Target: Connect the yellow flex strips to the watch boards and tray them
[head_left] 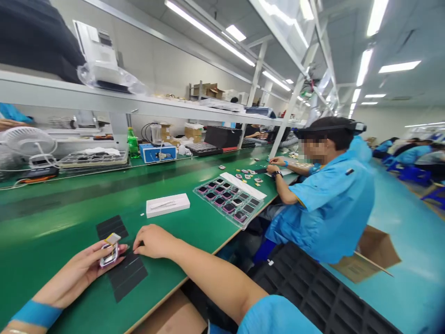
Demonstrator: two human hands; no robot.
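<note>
My left hand grips a small square device housing with a clear and pinkish rim, its open side showing. A flat silver piece with a yellow edge stands up from it. To the right, my right hand is closed, thumb and fingertips pinched together at the upper edge of a black strip sheet. What lies between those fingertips is too small to make out. Another black strip sheet lies on the green table just beyond my left hand.
A white box lid with tweezers lies ahead. Right of it, a clear tray holds several dark square housings. A co-worker in blue sits at the right, hands over small parts. A blue device and green bottle stand at the back.
</note>
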